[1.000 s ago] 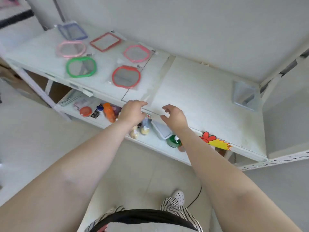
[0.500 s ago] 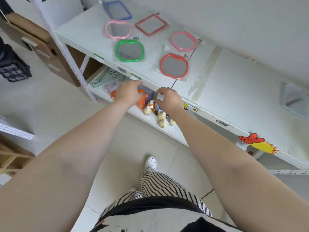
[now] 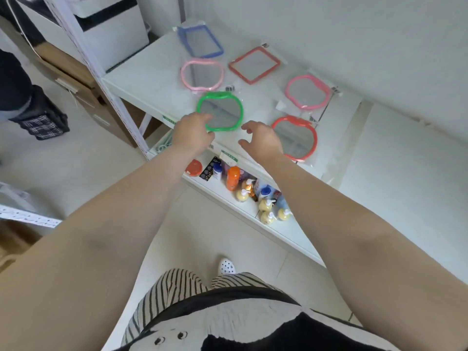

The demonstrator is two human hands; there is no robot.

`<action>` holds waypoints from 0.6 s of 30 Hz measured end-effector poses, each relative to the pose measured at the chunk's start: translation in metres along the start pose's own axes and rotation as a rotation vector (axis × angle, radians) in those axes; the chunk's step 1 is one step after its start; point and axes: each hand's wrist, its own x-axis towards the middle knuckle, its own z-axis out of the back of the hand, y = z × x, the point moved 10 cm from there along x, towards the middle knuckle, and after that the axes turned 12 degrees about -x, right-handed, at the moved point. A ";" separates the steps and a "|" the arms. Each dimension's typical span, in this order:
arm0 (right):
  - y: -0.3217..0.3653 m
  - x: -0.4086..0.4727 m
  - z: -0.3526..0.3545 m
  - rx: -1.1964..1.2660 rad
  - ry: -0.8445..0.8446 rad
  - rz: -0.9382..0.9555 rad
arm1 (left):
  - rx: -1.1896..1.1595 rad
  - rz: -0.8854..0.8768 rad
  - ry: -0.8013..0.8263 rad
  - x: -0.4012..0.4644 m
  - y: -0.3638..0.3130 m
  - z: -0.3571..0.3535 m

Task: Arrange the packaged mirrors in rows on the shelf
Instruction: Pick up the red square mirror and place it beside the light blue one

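Note:
Several packaged mirrors lie flat on the white shelf [image 3: 141, 72]: a blue square one [image 3: 200, 41], a pale pink rounded one [image 3: 202, 76], a red square one [image 3: 254, 64], a pink rounded one [image 3: 308, 91], a green rounded one [image 3: 222, 110] and a red rounded one [image 3: 297, 139]. My left hand [image 3: 192, 134] reaches over the green mirror's near left rim, fingers curved, and seems to touch it. My right hand [image 3: 260, 140] hovers between the green and red rounded mirrors with loosely spread fingers, holding nothing.
The lower shelf [image 3: 286, 229] carries bottles, an orange bottle [image 3: 233, 178] and a red lid [image 3: 193, 167]. A white upright post [image 3: 101, 72] stands at the shelf's left corner. Cardboard boxes [image 3: 76, 79] sit left. A person's leg [image 3: 27, 102] is at far left.
Both hands rose from the shelf's front edge onto the shelf top by the green mirror. The view swung left, so the mirrors sit more central.

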 end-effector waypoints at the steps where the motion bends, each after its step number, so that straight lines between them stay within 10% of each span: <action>1: 0.004 0.008 -0.001 0.000 0.006 0.005 | -0.007 0.004 -0.001 0.008 0.003 0.002; 18: 0.070 0.124 -0.014 0.040 -0.052 -0.302 | 0.006 -0.139 0.118 0.151 0.082 0.081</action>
